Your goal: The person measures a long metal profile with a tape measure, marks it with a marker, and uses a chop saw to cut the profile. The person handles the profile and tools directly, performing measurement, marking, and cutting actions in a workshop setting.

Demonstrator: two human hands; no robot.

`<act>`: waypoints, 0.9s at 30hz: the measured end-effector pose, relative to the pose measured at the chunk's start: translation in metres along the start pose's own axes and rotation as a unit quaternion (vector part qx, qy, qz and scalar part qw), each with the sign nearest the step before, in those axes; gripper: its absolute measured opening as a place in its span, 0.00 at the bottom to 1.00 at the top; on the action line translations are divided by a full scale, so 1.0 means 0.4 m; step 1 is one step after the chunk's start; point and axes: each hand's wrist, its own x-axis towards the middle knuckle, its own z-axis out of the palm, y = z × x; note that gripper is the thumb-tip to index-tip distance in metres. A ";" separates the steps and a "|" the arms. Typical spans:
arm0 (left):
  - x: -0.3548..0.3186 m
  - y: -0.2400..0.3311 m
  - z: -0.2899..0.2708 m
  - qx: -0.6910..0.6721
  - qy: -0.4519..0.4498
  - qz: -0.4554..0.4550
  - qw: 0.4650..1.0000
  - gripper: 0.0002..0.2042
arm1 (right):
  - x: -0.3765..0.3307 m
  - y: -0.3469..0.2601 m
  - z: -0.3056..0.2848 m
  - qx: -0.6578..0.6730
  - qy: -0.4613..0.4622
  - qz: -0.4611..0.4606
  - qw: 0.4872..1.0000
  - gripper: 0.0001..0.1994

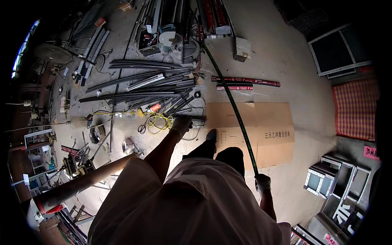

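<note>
My right hand point(262, 183), in a light glove, is closed around the near end of a long, thin dark strip with green edges point(232, 103). The strip slants away up the picture, over the cardboard, toward the saw at the back. My left hand point(182, 125), gloved as well, is low in front of me beside a small grey block-like piece point(198, 122). Its fingers are dark, and whether they grip that piece does not show. A tangled yellow cord point(157, 122) lies just left of this hand.
Flattened cardboard point(269, 122) covers floor before my feet. Dark bars point(151, 92) are piled at left, with a cut-off saw point(170, 38) behind them. Red-wrapped bars point(249, 81) lie beyond the cardboard. A brown cylinder point(87, 179) is at lower left; window frames point(320, 179) stand right.
</note>
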 end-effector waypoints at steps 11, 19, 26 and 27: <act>0.198 0.096 0.004 -0.117 0.130 -0.162 0.971 0.14 | 0.397 -0.566 -0.150 0.011 -0.034 -0.006 0.999 0.05; 0.236 -0.074 0.140 -0.261 0.247 -0.348 0.866 0.12 | 0.878 -0.909 -0.276 -0.022 -0.060 -0.071 0.995 0.09; 0.430 0.346 0.252 -0.290 0.195 -0.230 0.908 0.10 | 1.075 -1.408 -0.316 -0.063 -0.098 -0.054 0.992 0.09; 0.489 0.373 0.239 -0.315 0.169 -0.201 0.912 0.09 | 1.093 -1.488 -0.319 -0.069 -0.097 -0.077 0.990 0.09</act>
